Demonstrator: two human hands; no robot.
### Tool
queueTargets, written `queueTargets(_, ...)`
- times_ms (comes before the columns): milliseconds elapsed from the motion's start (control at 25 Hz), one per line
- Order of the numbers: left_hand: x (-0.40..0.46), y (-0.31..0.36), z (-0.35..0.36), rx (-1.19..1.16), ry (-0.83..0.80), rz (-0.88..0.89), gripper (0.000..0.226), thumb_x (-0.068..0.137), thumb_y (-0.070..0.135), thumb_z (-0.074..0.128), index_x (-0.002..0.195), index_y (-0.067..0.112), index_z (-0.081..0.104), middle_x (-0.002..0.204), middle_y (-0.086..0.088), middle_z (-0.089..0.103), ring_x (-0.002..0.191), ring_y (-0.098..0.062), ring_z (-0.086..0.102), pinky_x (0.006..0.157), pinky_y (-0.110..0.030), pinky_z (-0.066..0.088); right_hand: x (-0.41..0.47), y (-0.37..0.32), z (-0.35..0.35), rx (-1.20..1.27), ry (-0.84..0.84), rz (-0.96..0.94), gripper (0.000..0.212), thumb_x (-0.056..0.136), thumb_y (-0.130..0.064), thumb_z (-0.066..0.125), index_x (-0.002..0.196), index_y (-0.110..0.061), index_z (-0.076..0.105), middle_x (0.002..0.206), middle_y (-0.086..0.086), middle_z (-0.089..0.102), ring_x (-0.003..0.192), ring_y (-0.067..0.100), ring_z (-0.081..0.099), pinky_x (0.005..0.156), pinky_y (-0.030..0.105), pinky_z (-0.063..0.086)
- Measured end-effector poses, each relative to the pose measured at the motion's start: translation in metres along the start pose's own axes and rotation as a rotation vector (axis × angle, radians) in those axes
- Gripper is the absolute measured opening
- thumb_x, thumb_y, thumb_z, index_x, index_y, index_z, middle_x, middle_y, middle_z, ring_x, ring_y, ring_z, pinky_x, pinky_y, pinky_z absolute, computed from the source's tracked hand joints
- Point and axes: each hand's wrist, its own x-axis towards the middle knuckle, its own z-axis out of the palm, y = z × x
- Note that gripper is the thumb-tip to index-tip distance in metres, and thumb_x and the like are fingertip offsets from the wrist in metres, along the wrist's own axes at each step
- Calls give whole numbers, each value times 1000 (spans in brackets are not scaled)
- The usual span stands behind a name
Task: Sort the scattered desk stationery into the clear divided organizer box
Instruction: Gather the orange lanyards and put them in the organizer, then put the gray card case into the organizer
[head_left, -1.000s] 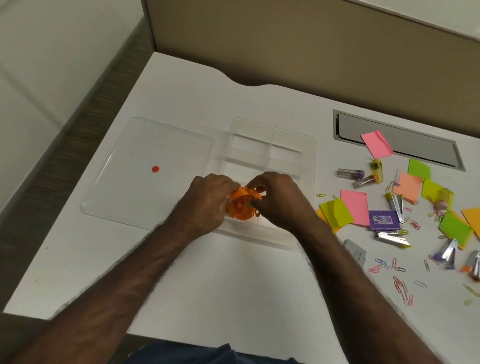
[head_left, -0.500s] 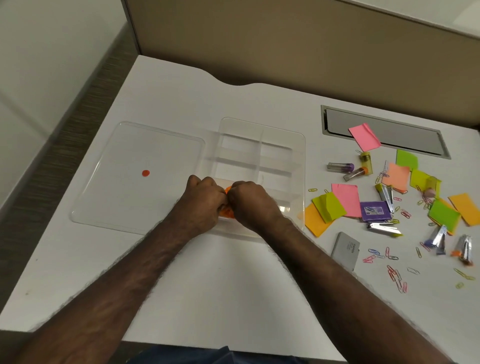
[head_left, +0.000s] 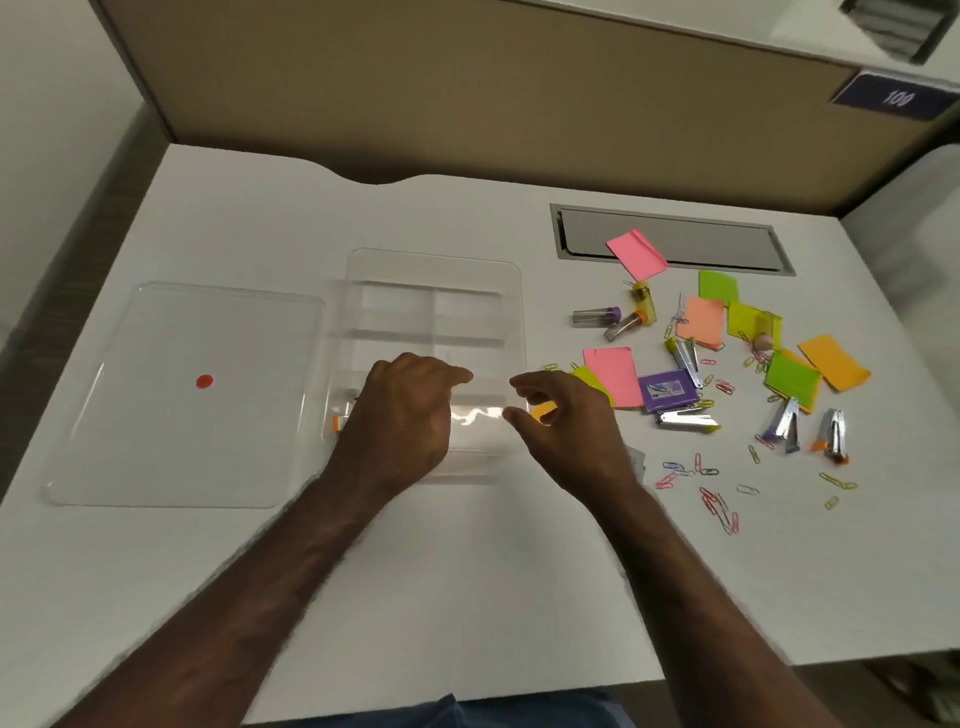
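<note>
Both hands have split apart since a second ago. Left hand (head_left: 402, 415) rests loosely curled over the near compartment of the organizer box (head_left: 511, 312), covering something orange (head_left: 337, 422). Right hand (head_left: 566, 421), empty and half spread, hangs just beside the box's right wall. Reaching carelessly could scatter the paper clips (head_left: 719, 512) beyond it. What's under the left palm, can't tell.
</note>
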Motion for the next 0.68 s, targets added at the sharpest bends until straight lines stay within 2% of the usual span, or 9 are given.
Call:
queueTargets(120, 6, 41, 26, -100, 18, 55, 31, 89, 4, 64, 116, 13, 73, 111, -2, 75, 104, -24, 66, 91, -42, 52, -15, 47, -25, -87, -50, 129, 48, 84, -42, 84, 128, -31, 68, 124, -12, 70, 107, 9, 65, 94, 42, 59)
queueTargets(240, 12, 79, 56, -200, -2, 82, 26, 94, 7, 63, 117, 13, 72, 111, -2, 73, 103, -21, 64, 93, -34, 50, -28, 87, -46, -211, -172, 197, 75, 78, -56, 84, 143, -34, 55, 146, -8, 58, 130, 17, 55, 107, 40, 50)
queueTargets(320, 13, 98, 77, -235, -26, 77, 24, 95, 10, 63, 117, 14, 71, 110, -1, 72, 102, -20, 62, 90, -31, 50, -35, 108, -56, -244, -245, 219, 93, 73, -61, 86, 152, -33, 45, 158, -7, 46, 141, 19, 44, 113, 42, 44)
queueTargets(440, 12, 121, 112, -292, -91, -5, 22, 95, 14, 66, 116, 19, 71, 109, 6, 70, 99, -12, 61, 84, -19, 45, -44, 136, -61, -269, -311, 195, 113, 67, -65, 87, 160, -31, 31, 165, -4, 35, 148, 20, 34, 119, 42, 38)
queueTargets(560, 9, 135, 141, -359, -193, -172, 25, 94, 23, 69, 118, 25, 68, 113, 12, 67, 96, -4, 61, 83, -16, 47, -51, 155, -59, -328, -333, 106, 113, 68, -67, 83, 159, -28, 30, 162, -3, 36, 146, 21, 35, 119, 42, 39)
queueTargets(680, 7, 145, 161, -373, -252, -335, 34, 91, 23, 73, 125, 19, 66, 118, 6, 65, 95, -8, 60, 88, -27, 53, -50, 163, -63, -313, -287, -2, 101, 74, -63, 79, 156, -24, 35, 154, -2, 45, 138, 21, 41, 115, 43, 44)
